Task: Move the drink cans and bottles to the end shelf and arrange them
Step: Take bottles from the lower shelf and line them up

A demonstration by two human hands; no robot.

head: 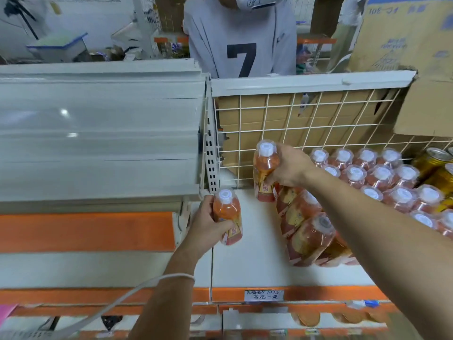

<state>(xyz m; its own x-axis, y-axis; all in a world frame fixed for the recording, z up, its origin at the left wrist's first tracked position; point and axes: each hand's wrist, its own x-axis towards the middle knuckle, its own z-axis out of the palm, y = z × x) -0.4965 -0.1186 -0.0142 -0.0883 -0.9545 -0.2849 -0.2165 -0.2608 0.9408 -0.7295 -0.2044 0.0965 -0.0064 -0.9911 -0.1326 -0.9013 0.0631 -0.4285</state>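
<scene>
Now each hand, left hand (208, 224) and right hand (288, 168), has its grip closed round an orange bottle (228, 217) above the shelf (245, 266); the leaning bottles (304, 231) nearby, perhaps unstable, could topple if nudged.

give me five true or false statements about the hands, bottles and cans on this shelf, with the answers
1. Each hand holds one orange bottle. True: the left hand grips one bottle, and the right hand grips another.
2. The bottles' caps are red. False: the caps are white.
3. Several bottles lie tipped over on the shelf. True: the tipped bottles lean below the right forearm.
4. The gold cans stand left of the upright bottles. False: they stand to the right.
5. A solid board backs the shelf behind the upright bottles. False: it is a wire grid, with cardboard behind.
</scene>
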